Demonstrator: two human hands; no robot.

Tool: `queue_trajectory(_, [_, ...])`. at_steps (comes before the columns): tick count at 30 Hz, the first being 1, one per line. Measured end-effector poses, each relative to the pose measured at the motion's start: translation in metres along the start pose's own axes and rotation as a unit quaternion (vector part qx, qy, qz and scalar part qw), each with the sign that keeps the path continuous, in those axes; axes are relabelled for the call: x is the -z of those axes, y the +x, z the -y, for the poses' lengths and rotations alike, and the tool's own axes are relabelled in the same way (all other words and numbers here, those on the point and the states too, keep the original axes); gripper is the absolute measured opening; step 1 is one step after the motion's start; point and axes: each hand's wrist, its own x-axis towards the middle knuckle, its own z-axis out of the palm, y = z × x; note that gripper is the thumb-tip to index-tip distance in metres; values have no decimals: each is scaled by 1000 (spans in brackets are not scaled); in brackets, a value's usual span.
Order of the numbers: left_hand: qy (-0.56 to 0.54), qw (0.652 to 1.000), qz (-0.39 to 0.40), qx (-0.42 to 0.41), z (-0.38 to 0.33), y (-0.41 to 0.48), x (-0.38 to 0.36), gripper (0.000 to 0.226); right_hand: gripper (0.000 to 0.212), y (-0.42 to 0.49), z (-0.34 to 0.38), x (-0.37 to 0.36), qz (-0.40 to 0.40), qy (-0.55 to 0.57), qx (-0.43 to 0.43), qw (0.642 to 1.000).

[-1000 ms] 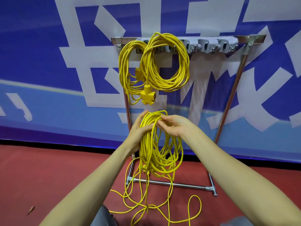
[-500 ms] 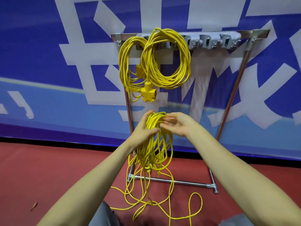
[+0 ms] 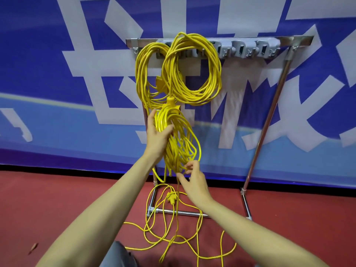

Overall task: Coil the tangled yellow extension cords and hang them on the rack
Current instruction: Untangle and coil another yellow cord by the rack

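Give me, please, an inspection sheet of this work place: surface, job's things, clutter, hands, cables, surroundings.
Surface: red floor, with cord lying on it.
Job's things: metal rack standing upright; left hung coil and right hung coil hang from its left part; grey hooks on the right carry nothing.
Clutter: small brown scrap on the floor at the left.
Hands: left hand grips the held coil; right hand is at that coil's lower end, fingers curled, grip unclear.
Cables: loose cord tangled on the floor; its plug is near the rack's base.
Surroundings: blue banner with white characters behind the rack.
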Motion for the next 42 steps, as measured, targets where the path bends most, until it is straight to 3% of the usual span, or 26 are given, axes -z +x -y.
queue_trajectory(3, [-50, 999, -15, 12, -14, 13, 2, 74, 47, -9, -4, -15, -95, 108, 81, 986])
queue_trajectory(5, [-102, 994, -16, 20, -24, 19, 1, 70, 48, -8, -4, -22, -127, 135, 86, 979])
queue_trajectory(12, [-185, 982, 37, 19, -66, 26, -1, 64, 20, 12, -23, -20, -68, 32, -3, 997])
queue_trajectory(14, [-201, 978, 50, 20, -73, 26, 3, 65, 14, 21, -35, -16, -24, -17, -7, 1000])
queue_trajectory(16, [-219, 973, 71, 21, -76, 27, 7, 65, 12, 27, -46, -12, 71, -80, -10, 994])
queue_trajectory(19, [-240, 964, 110, 20, -82, 28, 16, 67, 8, 29, -65, 0, 204, -122, -80, 968])
queue_trajectory(21, [-252, 958, 134, 22, -88, 29, 23, 69, 9, 28, -80, 13, 250, -180, -131, 942])
queue_trajectory(25, [-216, 960, 173, 35, -92, 26, 35, 80, 34, 42, -90, 46, 230, -153, -274, 921])
queue_trajectory(29, [-159, 964, 204, 62, -79, 19, 40, 73, 54, 74, -83, 79, 185, -207, -292, 915])
queue_trajectory(32, [-117, 965, 223, 77, -67, 13, 48, 72, 47, 92, -66, 104, 102, -229, -286, 925])
queue_trajectory(35, [-57, 974, 205, 73, -53, 9, 50, 72, 32, 105, -39, 114, 108, -232, -298, 920])
queue_trajectory(38, [14, 983, 183, 31, -39, 2, 47, 71, 27, 112, -13, 115, 168, -147, -347, 911])
queue_trajectory(40, [63, 982, 177, -9, -31, -2, 43, 73, 24, 111, 3, 118, 238, -15, -415, 878])
queue_trajectory(42, [97, 978, 183, -28, -23, -6, 39, 75, 18, 111, 15, 120, 257, 179, -452, 835])
